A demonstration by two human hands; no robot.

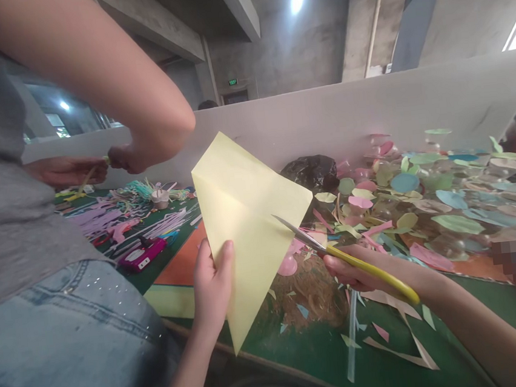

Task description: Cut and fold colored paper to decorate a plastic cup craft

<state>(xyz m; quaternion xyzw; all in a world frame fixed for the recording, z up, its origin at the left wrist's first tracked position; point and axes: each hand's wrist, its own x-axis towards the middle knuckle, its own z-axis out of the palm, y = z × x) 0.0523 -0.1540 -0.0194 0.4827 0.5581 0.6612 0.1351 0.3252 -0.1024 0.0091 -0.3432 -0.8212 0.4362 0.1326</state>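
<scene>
A folded sheet of pale yellow paper (246, 219) stands upright in front of me. My left hand (214, 283) pinches its lower left edge, thumb on the near face. From the right, my right hand (352, 269) grips yellow-handled scissors (361, 269), whose metal blades point up and left. The blade tip lies in front of the paper's right part; whether the paper sits between the blades I cannot tell. Some of my right fingers are hidden behind the handle.
At left stands a co-worker (58, 249), arm raised across the view. The green table (301, 359) bears paper scraps, a brown heap (313, 291), paper leaf shapes with clear plastic pieces (423, 202), a black bag (311, 173), purple strips (96, 218) and a magenta device (143, 254). A pale partition (324, 120) stands behind.
</scene>
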